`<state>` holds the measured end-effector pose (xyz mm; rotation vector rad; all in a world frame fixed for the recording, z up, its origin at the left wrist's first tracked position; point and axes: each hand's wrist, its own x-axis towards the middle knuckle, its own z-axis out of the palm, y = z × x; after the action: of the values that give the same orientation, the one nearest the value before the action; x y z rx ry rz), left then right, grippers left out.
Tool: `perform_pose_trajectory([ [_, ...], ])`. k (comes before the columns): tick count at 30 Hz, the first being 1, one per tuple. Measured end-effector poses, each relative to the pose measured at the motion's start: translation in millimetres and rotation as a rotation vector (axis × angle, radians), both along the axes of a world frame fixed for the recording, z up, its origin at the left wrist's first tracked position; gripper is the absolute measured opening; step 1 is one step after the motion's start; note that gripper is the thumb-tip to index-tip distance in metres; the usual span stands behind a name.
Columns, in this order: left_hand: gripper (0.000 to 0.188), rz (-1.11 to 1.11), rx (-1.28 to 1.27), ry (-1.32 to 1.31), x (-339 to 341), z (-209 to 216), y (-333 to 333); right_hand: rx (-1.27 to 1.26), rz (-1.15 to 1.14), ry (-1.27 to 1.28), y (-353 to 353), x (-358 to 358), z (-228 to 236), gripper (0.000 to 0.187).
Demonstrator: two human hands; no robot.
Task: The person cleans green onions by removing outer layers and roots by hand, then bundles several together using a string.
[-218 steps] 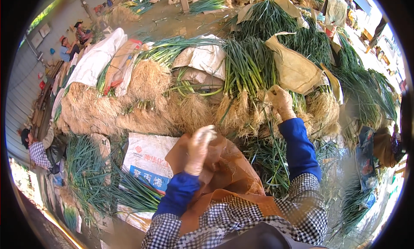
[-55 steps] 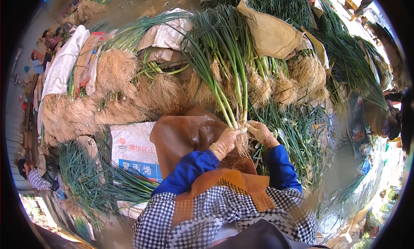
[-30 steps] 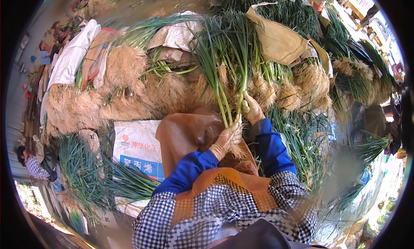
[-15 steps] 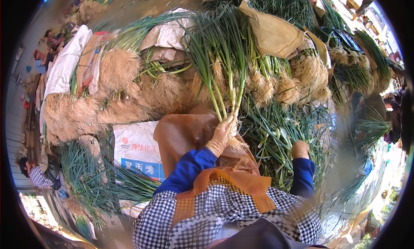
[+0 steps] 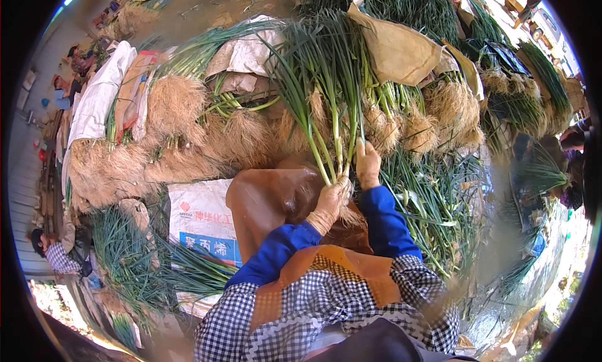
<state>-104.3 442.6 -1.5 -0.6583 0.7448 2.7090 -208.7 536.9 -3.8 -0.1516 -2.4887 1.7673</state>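
Over brown apron (image 5: 260, 198), left hand (image 5: 330, 203) holding green onions (image 5: 337, 144)

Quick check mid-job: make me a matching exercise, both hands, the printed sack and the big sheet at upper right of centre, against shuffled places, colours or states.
1. left hand
2. right hand
3. printed sack
4. big sheet

A. tan
B. gripping green onions near their roots
C. white with a blue panel
D. raised just right of the gripped green onions' lower stalks

Pairs: 1-B, 2-D, 3-C, 4-A
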Motion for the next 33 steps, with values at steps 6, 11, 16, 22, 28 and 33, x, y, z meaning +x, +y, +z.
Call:
perform_pose_trajectory([
  [6,0.013,0.060,0.045,0.024,-6.7,-3.7,-10.9,0.348,0.343,-0.411,137.7,79.5,35.0,0.037],
  [11,0.014,0.094,-0.006,0.129,0.8,-14.0,0.6,0.793,0.113,-0.160,70.8,19.9,85.0,0.040],
  [16,0.024,0.083,-0.314,0.150,-2.9,-16.3,12.9,1.314,0.509,-0.184,-18.6,-60.4,84.8,0.028],
  [22,0.018,0.172,-0.528,0.079,-2.1,-35.9,9.9,1.264,0.481,0.055,-23.9,-41.0,74.4,0.035],
  [28,0.016,0.251,-0.198,0.025,-9.2,-23.4,3.3,-0.081,0.306,-0.404,74.9,86.9,94.2,0.028],
  [33,0.018,0.218,-0.203,0.079,-8.2,-34.5,3.9,1.418,0.264,-0.547,196.7,64.2,51.9,0.035],
])
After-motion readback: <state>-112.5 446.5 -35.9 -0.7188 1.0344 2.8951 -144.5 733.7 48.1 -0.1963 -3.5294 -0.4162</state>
